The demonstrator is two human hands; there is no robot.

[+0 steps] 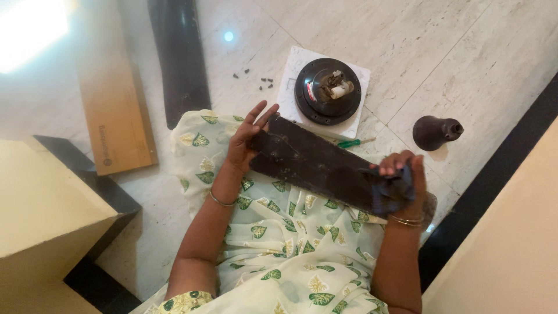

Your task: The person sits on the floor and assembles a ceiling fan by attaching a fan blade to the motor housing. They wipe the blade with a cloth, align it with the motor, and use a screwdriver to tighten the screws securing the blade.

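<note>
Your left hand is propping up the upper-left end of the dark fan blade lying across your lap mid-frame, fingers spread loosely, while your right hand is clenched around a dark cloth pressed on the blade's lower-right end. Just above on the floor sits the fan motor on a white foam block, with a green screwdriver beside it and a brown bell-shaped cover to the right.

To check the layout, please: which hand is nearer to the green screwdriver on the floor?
Right. The right hand, gripping a dark cloth, is just below the green screwdriver; the left hand is farther away, across the dark blade.
</note>
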